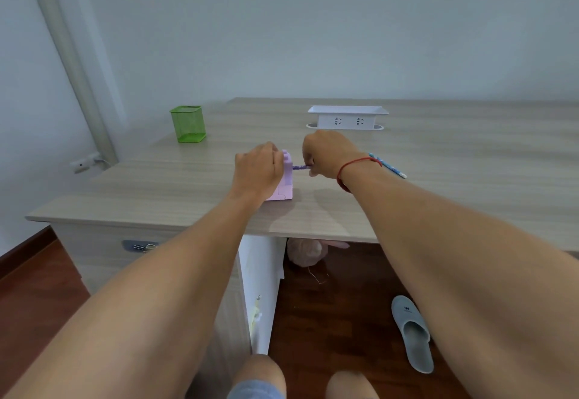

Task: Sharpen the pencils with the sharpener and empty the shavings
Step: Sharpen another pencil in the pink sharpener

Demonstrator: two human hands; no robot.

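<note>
Sharpener [286, 179], lilac, stands centre of the worktop [438, 198], toward its near edge. Left hand [258, 169] curls its fingers over top and left side, likely bracing it. Right hand [326, 157] fingers pinch purple pencil [300, 167] level, tip entering the right face. Spare pencil [388, 165] lies just right, handy.

A pale wood-grain laminate table [438, 179] stands against a plain blue-grey wall [313, 22] beyond the fingers [314, 173]. Below them lies a dark reddish wooden floor [344, 311] with a grey slipper [412, 332]. Far left of them rises a pale vertical pipe [72, 69].
</note>
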